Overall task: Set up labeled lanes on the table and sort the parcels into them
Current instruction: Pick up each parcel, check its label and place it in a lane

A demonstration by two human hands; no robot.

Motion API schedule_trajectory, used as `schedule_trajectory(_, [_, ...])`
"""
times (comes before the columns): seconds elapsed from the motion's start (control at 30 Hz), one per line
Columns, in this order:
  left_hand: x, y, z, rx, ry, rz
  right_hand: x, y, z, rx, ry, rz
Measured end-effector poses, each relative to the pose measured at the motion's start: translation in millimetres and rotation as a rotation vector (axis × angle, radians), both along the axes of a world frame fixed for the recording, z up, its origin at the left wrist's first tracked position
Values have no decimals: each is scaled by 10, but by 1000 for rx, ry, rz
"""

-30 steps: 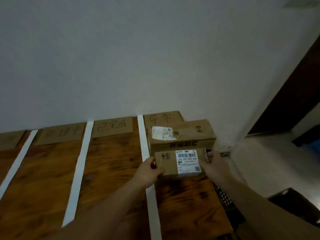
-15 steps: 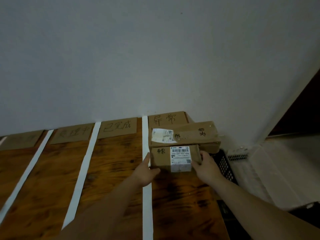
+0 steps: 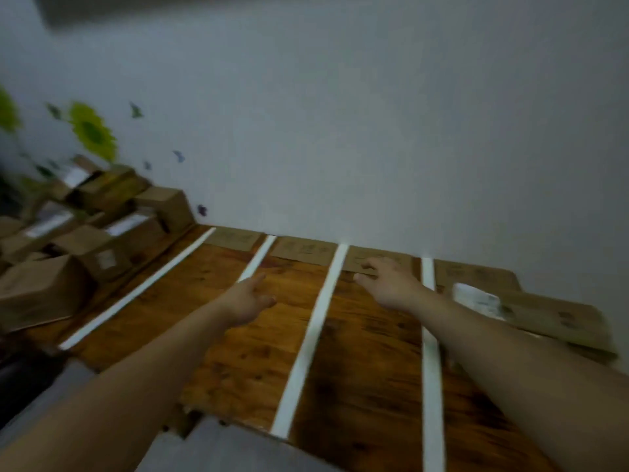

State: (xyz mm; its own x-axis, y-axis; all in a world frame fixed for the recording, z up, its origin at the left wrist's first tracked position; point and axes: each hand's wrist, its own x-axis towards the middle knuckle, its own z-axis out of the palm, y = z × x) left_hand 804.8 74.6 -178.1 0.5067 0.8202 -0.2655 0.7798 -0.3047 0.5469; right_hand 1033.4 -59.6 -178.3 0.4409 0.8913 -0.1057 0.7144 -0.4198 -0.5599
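Note:
White tape strips (image 3: 308, 342) divide the wooden table (image 3: 367, 366) into lanes, each headed by a cardboard label (image 3: 303, 249) against the wall. My left hand (image 3: 246, 298) hovers empty over a middle lane, fingers apart. My right hand (image 3: 388, 284) is also empty and spread, near the third label (image 3: 391, 258). A flat brown parcel (image 3: 551, 318) with a white sticker lies in the rightmost lane; my right forearm hides what is in front of it. A heap of unsorted cardboard parcels (image 3: 92, 233) sits at the far left.
The grey wall (image 3: 374, 131) runs right behind the labels, with sunflower and butterfly stickers (image 3: 92, 131) at left. The table's near edge (image 3: 238, 427) drops off to grey floor at lower left.
Both hands have let go of the small parcel in the rightmost lane and swung left with fingers spread. The view has turned left, bringing the parcel heap into sight.

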Motion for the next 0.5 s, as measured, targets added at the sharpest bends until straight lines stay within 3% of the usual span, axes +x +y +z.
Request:
schedule_trajectory(0.3, [-2335, 1135, 482, 60, -19, 222, -2016, 1683, 246, -43, -51, 318])
schedule_trajectory(0.5, [-3331, 1756, 443, 34, -44, 379, -2858, 2583, 291, -71, -87, 481])
